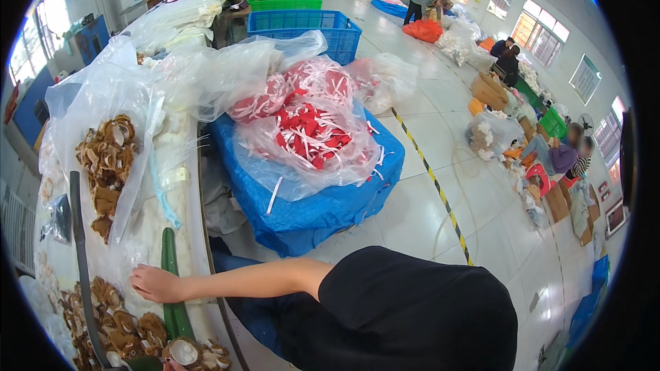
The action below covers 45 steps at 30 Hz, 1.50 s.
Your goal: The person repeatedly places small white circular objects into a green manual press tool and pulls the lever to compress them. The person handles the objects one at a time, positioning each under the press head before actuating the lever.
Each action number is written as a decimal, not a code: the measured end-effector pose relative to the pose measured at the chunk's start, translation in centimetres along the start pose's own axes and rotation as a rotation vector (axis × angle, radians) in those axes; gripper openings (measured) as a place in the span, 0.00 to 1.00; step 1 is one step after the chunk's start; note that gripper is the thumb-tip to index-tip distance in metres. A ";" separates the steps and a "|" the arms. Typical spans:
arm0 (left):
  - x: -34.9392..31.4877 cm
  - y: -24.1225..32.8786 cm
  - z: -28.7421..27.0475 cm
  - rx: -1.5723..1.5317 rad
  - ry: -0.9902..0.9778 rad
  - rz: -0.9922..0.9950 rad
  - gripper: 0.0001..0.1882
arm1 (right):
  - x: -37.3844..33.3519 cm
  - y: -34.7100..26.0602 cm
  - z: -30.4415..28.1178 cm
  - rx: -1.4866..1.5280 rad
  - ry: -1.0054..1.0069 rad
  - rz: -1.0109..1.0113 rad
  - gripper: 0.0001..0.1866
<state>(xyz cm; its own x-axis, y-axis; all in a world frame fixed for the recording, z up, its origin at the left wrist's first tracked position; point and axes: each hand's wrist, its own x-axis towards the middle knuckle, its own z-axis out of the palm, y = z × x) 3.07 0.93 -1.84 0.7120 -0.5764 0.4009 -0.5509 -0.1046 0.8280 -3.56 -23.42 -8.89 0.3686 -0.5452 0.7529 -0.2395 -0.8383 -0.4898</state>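
The brown piece (184, 352) at the left hand (172, 365) lies at seven o'clock in the view, on the near end of the counter (199, 240). It looks light and soft, with some give, and its nap should grip well rather than slip. Tearing seems unlikely, though a hard squeeze might crease the pale part. The brown outer edge looks the best place to take hold, leaving the round face untouched.

It is tan-brown and fuzzy-looking, with a ragged outline around a smooth, rounded white face. Similar pieces lie in a loose heap (113, 323) from its nine to eleven o'clock, some curled, some showing cream undersides.

The left hand is mostly cut off at the lower edge, just beside the piece; I cannot tell whether it pinches it. The right hand (158, 284) is at eight o'clock in the view, fingers bent and drawn together, pointing to nine; whether anything small is between them cannot be told. Its wrist crosses over a long green strip (169, 254). At its eleven o'clock, more brown pieces (106, 165) lie in clear plastic (141, 89).
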 end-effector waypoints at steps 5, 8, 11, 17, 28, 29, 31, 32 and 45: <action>0.0 0.1 -0.3 0.044 0.003 -0.017 0.20 | -1.9 -1.4 -1.8 0.041 -0.089 0.032 0.09; -0.1 1.1 -0.4 0.063 0.016 -0.004 0.20 | -2.1 -1.8 -2.0 0.045 -0.069 0.026 0.09; 0.0 -0.6 -0.2 0.018 0.025 -0.009 0.19 | -2.0 -2.1 -2.5 0.050 -0.072 0.009 0.09; 0.0 -0.3 -0.1 0.076 0.034 0.053 0.18 | -2.4 -2.1 -2.4 0.066 -0.071 -0.010 0.10; 0.2 -1.1 0.0 0.058 0.039 0.090 0.18 | -2.6 -2.2 -2.3 0.063 -0.088 0.013 0.09; 0.1 -1.0 0.0 0.060 0.037 0.086 0.18 | -2.6 -2.3 -2.4 0.063 -0.089 0.016 0.09; 0.1 -0.8 0.0 0.064 0.033 0.079 0.17 | -2.5 -2.5 -2.5 0.068 -0.087 0.012 0.09; 0.1 -0.7 -0.1 0.064 0.034 0.077 0.17 | -2.5 -2.5 -2.6 0.070 -0.085 0.010 0.09; 0.1 -0.9 -0.3 0.076 0.027 0.057 0.17 | -2.7 -2.7 -2.7 0.032 -0.078 -0.014 0.10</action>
<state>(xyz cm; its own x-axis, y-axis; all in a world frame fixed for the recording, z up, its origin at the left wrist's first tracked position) 3.78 1.24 -2.40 0.6894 -0.5613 0.4578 -0.6216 -0.1339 0.7718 -6.28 -19.71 -8.43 0.4404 -0.5309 0.7240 -0.2058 -0.8447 -0.4942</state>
